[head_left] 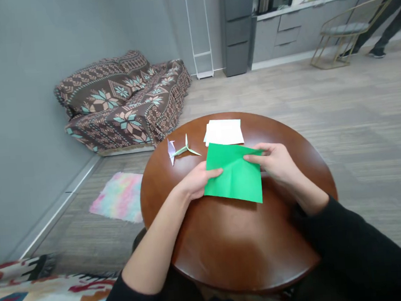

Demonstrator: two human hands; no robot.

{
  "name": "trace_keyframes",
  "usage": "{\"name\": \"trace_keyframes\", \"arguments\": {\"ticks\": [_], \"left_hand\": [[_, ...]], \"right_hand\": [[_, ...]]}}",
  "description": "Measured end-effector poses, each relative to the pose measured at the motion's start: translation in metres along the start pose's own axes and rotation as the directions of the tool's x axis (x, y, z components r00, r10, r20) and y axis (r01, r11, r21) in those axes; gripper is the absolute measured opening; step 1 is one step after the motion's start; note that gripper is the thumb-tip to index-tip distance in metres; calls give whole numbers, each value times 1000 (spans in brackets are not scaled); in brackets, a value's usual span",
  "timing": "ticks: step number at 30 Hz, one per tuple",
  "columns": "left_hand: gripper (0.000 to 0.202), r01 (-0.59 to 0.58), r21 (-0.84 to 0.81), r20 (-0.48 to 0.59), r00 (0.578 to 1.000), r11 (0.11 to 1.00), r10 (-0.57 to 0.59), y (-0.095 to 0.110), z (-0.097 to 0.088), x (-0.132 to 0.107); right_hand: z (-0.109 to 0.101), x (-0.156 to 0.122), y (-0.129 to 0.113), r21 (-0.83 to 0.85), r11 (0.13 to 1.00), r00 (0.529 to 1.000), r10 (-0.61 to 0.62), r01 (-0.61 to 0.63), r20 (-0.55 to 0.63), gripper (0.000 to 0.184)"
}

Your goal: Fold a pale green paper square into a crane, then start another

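A square sheet of green paper [236, 178], lightly creased, is held tilted above the round brown table. My left hand [199, 178] grips its left edge, thumb on top and the other fingers underneath. At the upper right corner my right hand [273, 160] pinches the sheet between thumb and fingers. Just behind the sheet lies a stack of white paper [224, 132]. To the left stand two small folded paper figures, one purple [171, 152] and one pale green [186, 148] with thin pointed arms.
The round wooden table [248, 254] is in front of me. Beyond it are a patterned-cloth sofa [126, 101], a fluffy pastel rug [120, 197], a grey fridge [238, 25] and a kitchen counter. At far right a person's legs [386, 22] show beside a gold-framed chair [347, 30].
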State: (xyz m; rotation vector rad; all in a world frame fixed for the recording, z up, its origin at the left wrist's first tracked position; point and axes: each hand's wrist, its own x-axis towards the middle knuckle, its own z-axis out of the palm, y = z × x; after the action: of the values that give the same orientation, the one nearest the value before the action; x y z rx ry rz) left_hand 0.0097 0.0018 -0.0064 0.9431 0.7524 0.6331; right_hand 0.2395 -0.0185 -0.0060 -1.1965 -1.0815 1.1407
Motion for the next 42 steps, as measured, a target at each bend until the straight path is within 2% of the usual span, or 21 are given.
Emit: {"name": "trace_keyframes", "arguments": {"ticks": [4,5,7,8,10,11,13,15,18,21,23,27,28,29,30,32,34,35,36,38,42], "left_hand": [[51,1,-1,8,1000,1000,-1,2,-7,2],[50,-6,-20,2,1000,1000,6,3,-8,3],[47,-38,-56,-50,998,998,35,3,-11,6],[46,-57,-70,-80,996,996,51,4,-13,7],[45,-74,-79,-105,992,994,65,4,-16,10],[44,-64,-73,-99,993,995,56,3,-17,11],[44,-17,-44,-73,997,999,14,3,-19,12],[44,34,11,-71,997,999,-33,2,-18,12],[47,9,149,-97,995,989,6,-2,-16,12],[45,-65,284,-96,991,957,96,-6,-13,14],[44,-64,270,-71,994,961,86,-7,-12,14],[43,6,82,13,1000,997,-7,-1,-10,12],[43,12,29,44,999,1000,-13,1,-9,10],[44,13,-30,81,997,999,-10,4,-8,9],[46,10,-95,122,993,995,2,7,-7,8],[56,15,-236,200,979,972,34,11,-2,6],[63,-13,-322,227,970,947,91,9,5,5],[63,-43,-331,226,966,943,123,6,9,6],[62,-82,-322,217,963,943,157,2,13,7],[54,-144,-264,157,969,954,190,-8,21,12],[40,-229,-180,40,970,957,239,-23,29,21]], "right_hand": [[-6,4,3,-22,998,998,62,-61,33,30],[-8,5,4,-32,999,999,38,-37,25,30],[-12,5,5,-128,980,987,-155,150,-33,33],[-13,4,5,-232,930,952,-303,286,-41,37],[-15,1,3,-487,705,831,-551,516,82,46],[-15,-2,2,-570,576,779,-594,586,200,47],[-13,-8,1,-614,407,708,-587,677,392,42],[-11,-12,2,-560,348,645,-564,752,515,30],[-9,-14,5,-415,438,600,-508,798,618,22],[-8,-13,6,-348,618,645,-354,705,677,18],[-7,-14,4,-348,689,669,-267,636,693,17],[-3,-17,1,-307,716,636,-242,626,733,18],[-2,-18,1,-309,714,640,-247,628,728,19],[-1,-18,1,-331,714,671,-258,617,695,21],[0,-17,0,-369,722,732,-277,586,622,26],[0,-15,1,-432,776,878,-321,459,356,41],[1,-13,3,-389,867,949,-306,312,79,49],[2,-12,4,-336,905,962,-273,261,11,49],[4,-11,4,-284,932,972,-235,225,1,48],[8,-11,6,-220,956,980,-178,194,90,43],[15,-13,5,-271,938,967,-164,214,198,38]]}}
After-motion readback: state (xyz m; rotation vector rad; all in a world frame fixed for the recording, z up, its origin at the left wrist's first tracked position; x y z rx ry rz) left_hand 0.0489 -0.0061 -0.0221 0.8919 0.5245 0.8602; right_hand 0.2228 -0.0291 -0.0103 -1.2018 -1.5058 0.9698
